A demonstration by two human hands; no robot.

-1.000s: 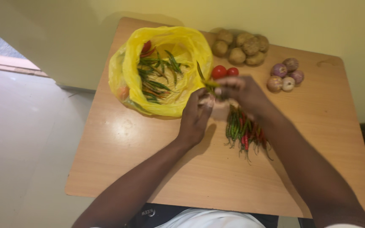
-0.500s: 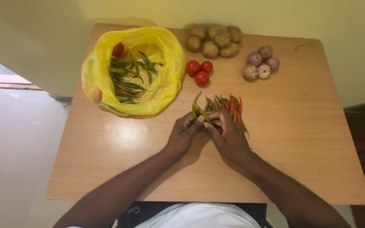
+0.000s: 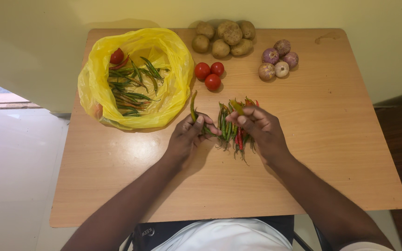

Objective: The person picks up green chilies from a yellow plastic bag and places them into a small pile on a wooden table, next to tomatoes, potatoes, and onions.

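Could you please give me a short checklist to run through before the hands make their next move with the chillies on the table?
1. Left hand has a firm hold on one green chilli: ok, pinched and standing clear of the pile.
2. Right hand steadies the chilli pile: ok, fingers rest on it.
3. Yellow bag is open for reaching in: ok, mouth spread wide, chillies and a tomato inside.
4. Three tomatoes stay clear of the pile: ok, a gap shows.
5. Pile sits well in from the table edge: ok.
6. Whether the right hand grips a chilli: cannot tell.
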